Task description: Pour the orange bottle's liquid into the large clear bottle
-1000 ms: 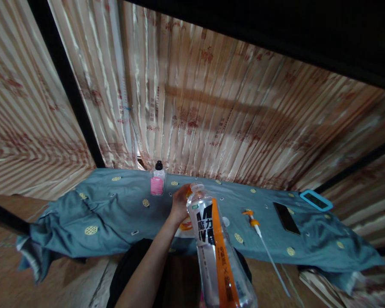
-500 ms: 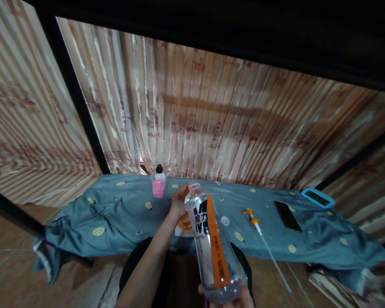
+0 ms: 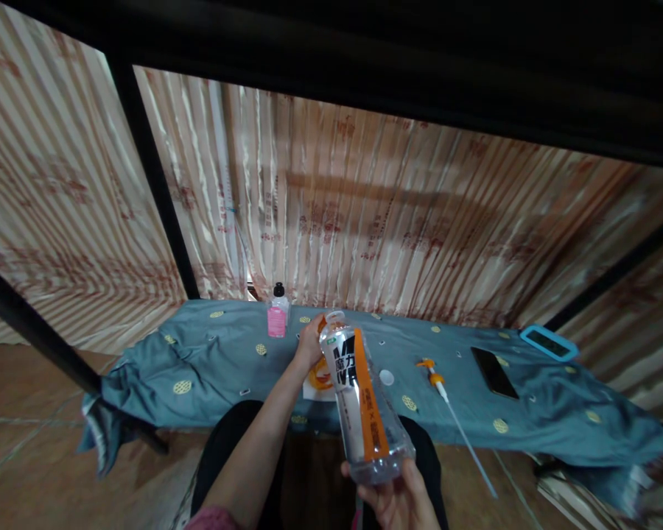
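Left arm stretched forward from bottom centre, left hand (image 3: 309, 344) curled on something orange on the table (image 3: 210, 368), just behind the bottle (image 3: 359, 401) neck; exact grip can't be told. Bottle: clear, orange-striped, uncapped, tilted with its mouth forward over the table edge. Right hand (image 3: 398, 497) cupped under the bottle base, fingers wrapped round it. White cap (image 3: 387, 377) just right of the bottle, pump tube (image 3: 447, 401) beyond it.

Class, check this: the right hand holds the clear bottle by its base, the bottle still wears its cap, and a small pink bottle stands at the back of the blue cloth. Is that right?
One detail is wrong. The head view shows the clear bottle uncapped; a white cap lies on the blue cloth. The right hand does hold its base, and the pink bottle stands at the back.
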Available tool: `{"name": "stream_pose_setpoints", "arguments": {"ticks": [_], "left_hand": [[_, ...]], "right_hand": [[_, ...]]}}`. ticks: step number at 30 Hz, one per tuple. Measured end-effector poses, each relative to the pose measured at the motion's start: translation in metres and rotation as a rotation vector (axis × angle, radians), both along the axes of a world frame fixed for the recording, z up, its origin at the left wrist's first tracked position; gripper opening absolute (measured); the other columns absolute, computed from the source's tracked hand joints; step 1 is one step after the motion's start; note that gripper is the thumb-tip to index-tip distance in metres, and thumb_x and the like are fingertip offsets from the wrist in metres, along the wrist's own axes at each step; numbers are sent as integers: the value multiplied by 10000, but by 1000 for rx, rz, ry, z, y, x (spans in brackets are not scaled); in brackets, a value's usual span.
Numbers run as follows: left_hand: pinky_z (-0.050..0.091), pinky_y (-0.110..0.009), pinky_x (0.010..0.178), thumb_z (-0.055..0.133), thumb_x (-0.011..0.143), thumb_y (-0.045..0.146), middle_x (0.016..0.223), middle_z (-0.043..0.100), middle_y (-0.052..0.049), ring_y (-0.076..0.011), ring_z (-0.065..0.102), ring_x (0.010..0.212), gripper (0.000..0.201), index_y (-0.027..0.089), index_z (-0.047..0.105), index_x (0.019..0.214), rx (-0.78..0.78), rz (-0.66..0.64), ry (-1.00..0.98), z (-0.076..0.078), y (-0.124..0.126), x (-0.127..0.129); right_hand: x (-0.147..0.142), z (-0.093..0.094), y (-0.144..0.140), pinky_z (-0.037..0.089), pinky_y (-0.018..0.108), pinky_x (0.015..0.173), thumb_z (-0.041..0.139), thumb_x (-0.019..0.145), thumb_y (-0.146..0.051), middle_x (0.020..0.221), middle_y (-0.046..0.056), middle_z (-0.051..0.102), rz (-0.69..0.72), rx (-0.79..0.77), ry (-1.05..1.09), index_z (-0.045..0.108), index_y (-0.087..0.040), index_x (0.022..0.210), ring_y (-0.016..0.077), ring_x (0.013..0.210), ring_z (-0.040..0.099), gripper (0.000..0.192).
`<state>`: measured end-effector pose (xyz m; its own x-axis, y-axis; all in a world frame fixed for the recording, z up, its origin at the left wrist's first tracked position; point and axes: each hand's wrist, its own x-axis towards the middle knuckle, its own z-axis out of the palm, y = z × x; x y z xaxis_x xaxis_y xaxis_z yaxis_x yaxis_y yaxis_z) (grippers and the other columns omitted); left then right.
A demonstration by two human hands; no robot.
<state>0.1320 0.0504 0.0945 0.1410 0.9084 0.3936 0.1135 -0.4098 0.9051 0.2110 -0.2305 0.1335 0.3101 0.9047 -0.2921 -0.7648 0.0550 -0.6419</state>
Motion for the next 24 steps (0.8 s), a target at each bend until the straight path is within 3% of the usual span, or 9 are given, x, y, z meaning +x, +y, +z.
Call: {"name": "stream_pose_setpoints", "arguments": {"ticks": [3, 9, 18, 24], "left_hand": [[611, -338, 898, 712, 770, 198, 1024, 857, -75, -237, 778, 950, 270, 170, 790, 1026, 6, -22, 30, 6, -2, -2], [611, -311, 825, 711, 802, 190, 908, 848, -64, -230, 775, 875, 191, 155, 784, 975, -1, -14, 88, 12, -6, -1], [591, -279, 795, 696, 813, 172, 871, 842, -56, -216, 765, 862, 152, 157, 785, 936, 1, -3, 81, 9, -5, 2], [586, -297, 841, 690, 797, 139, 939, 845, -69, -234, 766, 926, 215, 150, 795, 985, -2, 13, 78, 7, -3, 3]], "right_hand": [[0, 1, 0, 685, 235, 544, 1045, 571, -511, 893, 66, 902, -13, 19, 2, 886, -285, 874, 295, 719, 866, 410], [4, 2, -1, 690, 235, 571, 1032, 612, -500, 921, 57, 904, 9, 57, 0, 887, -274, 917, 289, 735, 867, 407], [18, -19, -2, 698, 261, 589, 1004, 683, -469, 974, 100, 902, 72, 106, 21, 867, -234, 960, 322, 788, 870, 388], [15, -7, -2, 688, 248, 578, 1021, 646, -481, 960, 90, 903, 23, 71, -11, 850, -242, 943, 296, 749, 868, 418]]}}
